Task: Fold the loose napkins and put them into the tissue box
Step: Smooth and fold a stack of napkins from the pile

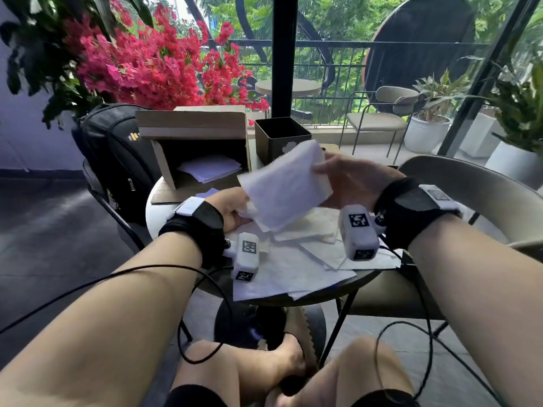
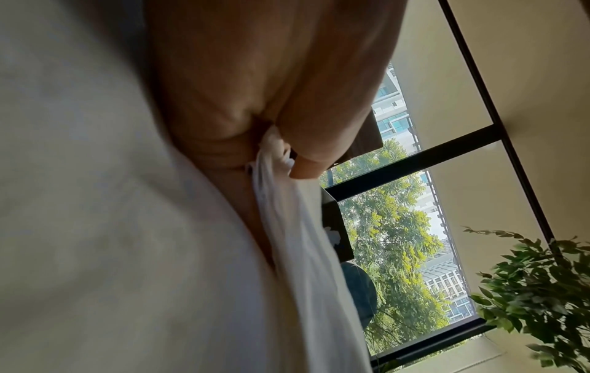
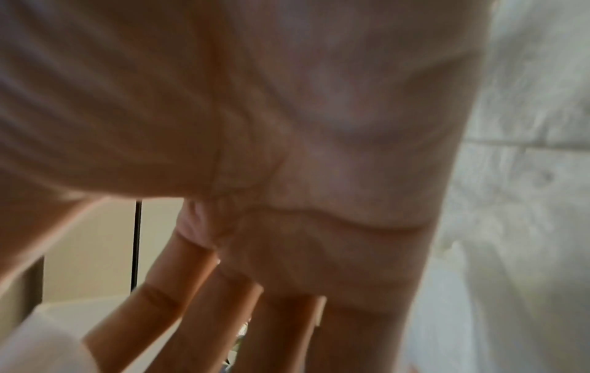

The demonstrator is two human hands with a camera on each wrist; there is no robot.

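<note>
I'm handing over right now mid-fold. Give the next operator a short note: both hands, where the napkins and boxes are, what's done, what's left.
Left hand: low over the table, pinching the lower corner of the lifted napkin.
Right hand: holds the same napkin's upper right edge; the napkin is in the air, its fold not finished.
Cardboard box: open at the back left of the table, with a few napkins already lying inside.
Black square container: behind the lifted napkin; I cannot see whether anything is inside.
Loose napkins: several unfolded sheets spread over the round table near the front edge.
Left: finish this fold, box it, then do the loose sheets.
</note>
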